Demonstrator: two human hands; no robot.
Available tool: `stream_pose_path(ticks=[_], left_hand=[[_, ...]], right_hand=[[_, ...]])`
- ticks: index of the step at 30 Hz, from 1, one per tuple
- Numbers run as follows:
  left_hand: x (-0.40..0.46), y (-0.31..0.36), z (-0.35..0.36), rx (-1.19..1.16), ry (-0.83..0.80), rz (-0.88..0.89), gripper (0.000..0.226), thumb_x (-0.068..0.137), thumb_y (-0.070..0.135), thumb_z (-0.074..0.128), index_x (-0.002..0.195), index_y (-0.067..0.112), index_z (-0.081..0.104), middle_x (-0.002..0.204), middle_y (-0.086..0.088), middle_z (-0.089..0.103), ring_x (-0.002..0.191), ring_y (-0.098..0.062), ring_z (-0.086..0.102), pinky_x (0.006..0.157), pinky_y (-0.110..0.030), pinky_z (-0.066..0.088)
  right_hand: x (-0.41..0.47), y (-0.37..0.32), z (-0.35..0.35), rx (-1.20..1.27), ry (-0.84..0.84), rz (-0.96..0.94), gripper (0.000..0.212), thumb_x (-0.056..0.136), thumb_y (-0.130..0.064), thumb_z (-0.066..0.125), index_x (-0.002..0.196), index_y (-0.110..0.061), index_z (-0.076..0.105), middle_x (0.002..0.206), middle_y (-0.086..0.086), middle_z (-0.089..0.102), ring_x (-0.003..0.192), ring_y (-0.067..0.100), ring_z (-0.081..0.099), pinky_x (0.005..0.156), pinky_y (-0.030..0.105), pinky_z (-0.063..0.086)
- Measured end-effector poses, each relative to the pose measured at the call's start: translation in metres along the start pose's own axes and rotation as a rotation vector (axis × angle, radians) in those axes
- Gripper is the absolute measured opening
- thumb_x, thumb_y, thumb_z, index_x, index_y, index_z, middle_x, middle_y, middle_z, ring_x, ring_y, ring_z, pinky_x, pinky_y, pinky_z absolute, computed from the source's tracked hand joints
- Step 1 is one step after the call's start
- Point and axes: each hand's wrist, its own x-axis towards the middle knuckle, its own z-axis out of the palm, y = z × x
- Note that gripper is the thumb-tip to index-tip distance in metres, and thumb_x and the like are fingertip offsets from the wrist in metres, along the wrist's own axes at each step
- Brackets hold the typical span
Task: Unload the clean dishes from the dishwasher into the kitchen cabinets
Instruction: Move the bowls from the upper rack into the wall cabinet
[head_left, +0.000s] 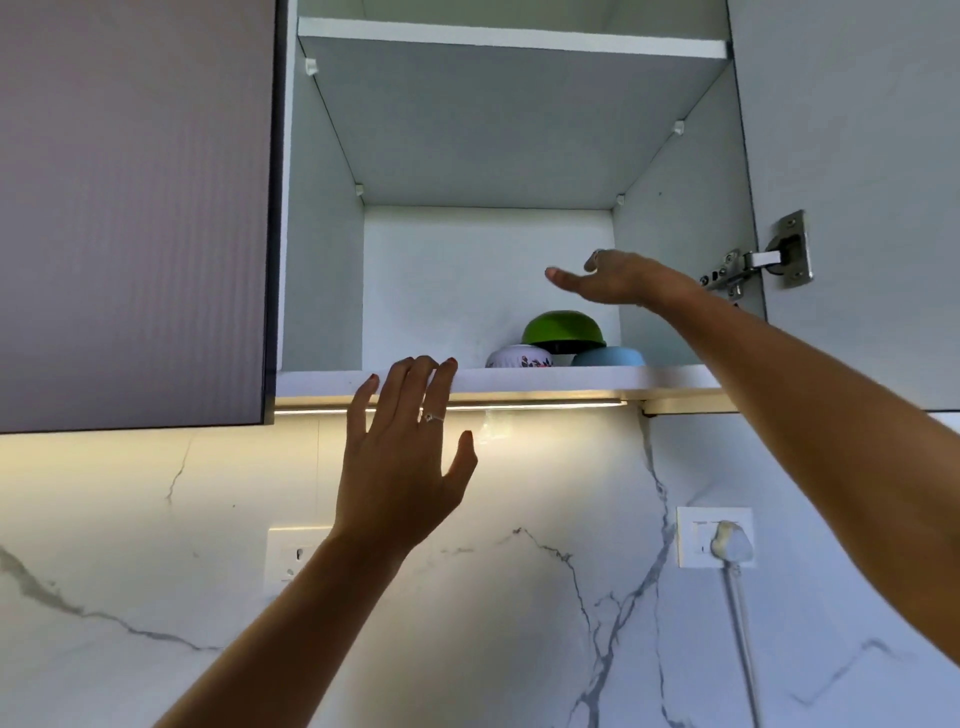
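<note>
Head view is looking up into an open wall cabinet (322, 260), so its bottom shelf (571, 378) is showing only as a front edge and the shelf surface itself is staying hidden. Three bowls are sitting upside down toward the far right of that shelf: a green bowl (563, 328) is lying on top, with a white flowered bowl (519, 357) to the left and a blue bowl (609, 356) to the right beneath it; their rims are cut off by the shelf edge, so how they are touching is hard to tell. The right hand (613, 278) is hovering inside the cabinet above the green bowl, apart from it, its grip released with fingers stretched left and holding nothing; the far fingers are partly hidden behind the palm. The left hand (400, 467) is reaching up in front of the shelf edge, grip released, fingers spread, a ring (431, 417) showing on one finger; whether its fingertips are touching the edge cannot be told. A light strip (519, 404) is glowing under the cabinet. The open door (857, 182) on the right is running out of frame, its hinge (763, 257) showing. A closed dark door (130, 208) is filling the left. On the marble wall (519, 623), a plug (727, 540) is sitting in a socket, its cord leaving the bottom edge.
</note>
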Motion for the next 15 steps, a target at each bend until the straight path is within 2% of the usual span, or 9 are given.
stream_pose_path(ticks=[4,6,9,12,15], left_hand=[[0.003,0.004,-0.018,-0.033,-0.114,-0.028,0.058,0.091,0.045,0.032,0.136,0.011,0.048,0.135,-0.009,0.054,0.129,-0.026,0.046,0.110,-0.042,0.026],[0.001,0.010,-0.027,-0.048,-0.165,-0.046,0.061,0.093,0.048,0.025,0.137,0.012,0.048,0.139,-0.011,0.051,0.133,-0.026,0.044,0.110,-0.047,0.028],[-0.016,0.029,-0.049,-0.193,-0.240,-0.138,0.056,0.097,0.048,0.021,0.141,0.021,0.045,0.152,-0.003,0.035,0.142,-0.018,0.029,0.115,-0.048,0.014],[-0.055,0.062,-0.072,-0.415,-0.404,-0.164,0.050,0.099,0.047,0.025,0.144,0.028,0.037,0.158,0.006,0.018,0.146,-0.012,0.011,0.117,-0.045,0.001],[-0.102,0.106,-0.101,-0.557,-0.542,-0.051,0.051,0.099,0.049,0.026,0.144,0.029,0.036,0.159,0.008,0.013,0.147,-0.011,0.008,0.118,-0.045,0.002]], right_hand=[[-0.044,0.000,-0.023,-0.034,0.143,-0.060,0.069,0.091,-0.061,0.039,0.133,-0.007,0.046,0.131,0.016,0.055,0.124,0.031,0.049,0.103,0.042,0.039],[-0.077,0.004,-0.031,-0.124,0.202,-0.103,0.056,0.092,-0.053,0.044,0.129,-0.012,0.050,0.126,0.015,0.057,0.118,0.032,0.052,0.099,0.044,0.043],[-0.139,0.005,-0.040,-0.231,0.254,-0.212,0.038,0.092,-0.023,0.048,0.128,-0.011,0.051,0.129,0.016,0.053,0.116,0.035,0.053,0.096,0.040,0.045],[-0.208,0.013,-0.045,-0.271,0.125,-0.216,0.050,0.082,0.004,0.042,0.130,-0.009,0.048,0.132,0.017,0.050,0.117,0.036,0.051,0.096,0.038,0.045],[-0.285,0.030,-0.046,-0.420,-0.072,-0.192,0.054,0.081,0.006,0.039,0.133,-0.007,0.045,0.135,0.018,0.045,0.116,0.038,0.051,0.097,0.041,0.043]])
